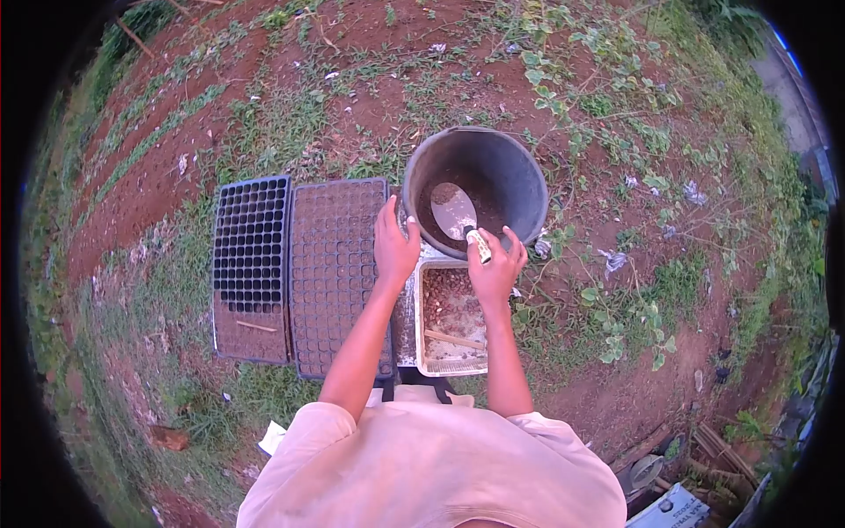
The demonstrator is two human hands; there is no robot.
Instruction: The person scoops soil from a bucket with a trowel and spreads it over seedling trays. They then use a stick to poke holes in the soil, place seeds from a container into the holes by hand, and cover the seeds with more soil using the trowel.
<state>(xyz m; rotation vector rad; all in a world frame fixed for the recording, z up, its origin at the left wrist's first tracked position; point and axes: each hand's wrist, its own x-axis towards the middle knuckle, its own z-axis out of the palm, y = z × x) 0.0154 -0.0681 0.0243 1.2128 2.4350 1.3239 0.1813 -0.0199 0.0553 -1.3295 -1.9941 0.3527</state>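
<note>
My right hand (496, 266) is closed around the handle of a trowel (451, 208), whose broad metal blade reaches down into a black bucket (521, 176). Dark soil (491, 201) covers the bottom of that bucket. At the bucket's left side is my left hand (396, 245), open, fingers stretched forward and the thumb near the rim. Just left of it lies a seedling tray (330, 255) with its cells full of soil. Below the bucket, under my right forearm, sits a cream rectangular tray (421, 326) holding brown bits and a flat wooden stick (453, 339).
Farther left is a second seedling tray (251, 246), mostly hollow black cells, with soil and a thin stick (255, 326) at its near end. Weeds and red earth (378, 97) surround everything. Leafy vines (607, 299) spread on the right; wood pieces (722, 453) lie lower right.
</note>
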